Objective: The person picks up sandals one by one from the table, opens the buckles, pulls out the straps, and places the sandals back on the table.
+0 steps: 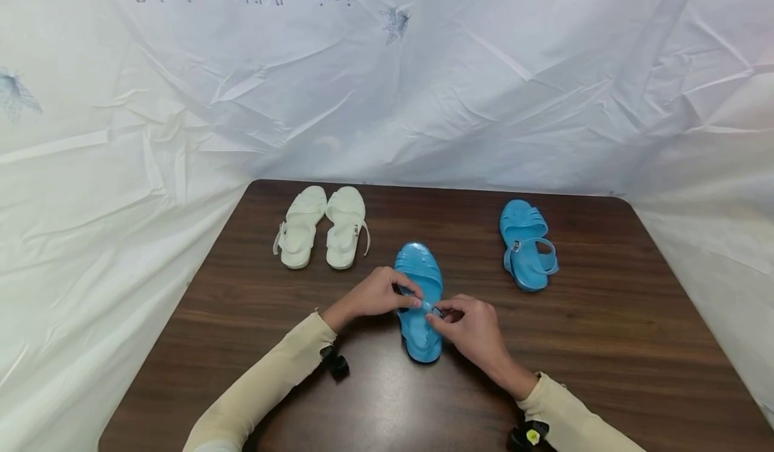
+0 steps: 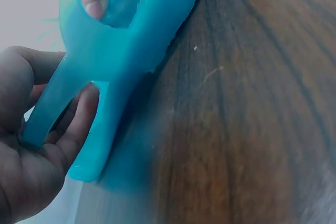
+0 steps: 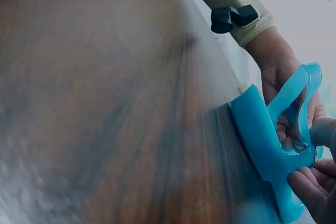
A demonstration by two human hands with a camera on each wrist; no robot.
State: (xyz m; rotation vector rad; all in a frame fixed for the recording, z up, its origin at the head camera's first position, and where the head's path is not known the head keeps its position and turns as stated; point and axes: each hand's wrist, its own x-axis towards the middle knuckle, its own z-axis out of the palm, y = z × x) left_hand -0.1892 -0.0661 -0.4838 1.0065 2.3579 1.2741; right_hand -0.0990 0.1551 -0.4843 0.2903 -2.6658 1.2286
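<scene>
A blue jelly sandal [image 1: 421, 341] stands on the table between the two hands, toe pointing away. My left hand [image 1: 382, 292] pinches its ankle strap from the left; in the left wrist view the fingers curl round the blue strap [image 2: 44, 116]. From the right, my right hand [image 1: 473, 324] pinches the strap by the small metal buckle [image 1: 437, 313]. In the right wrist view the right hand [image 3: 320, 179] grips the sandal's side at the strap [image 3: 302, 129]. Fingers partly hide where strap and buckle meet.
A second blue sandal [image 1: 527, 264] lies at the back right of the brown wooden table [image 1: 605, 344]. Two white sandals [image 1: 296, 237] stand side by side at the back left. White printed sheeting [image 1: 423, 103] hangs behind and beside the table.
</scene>
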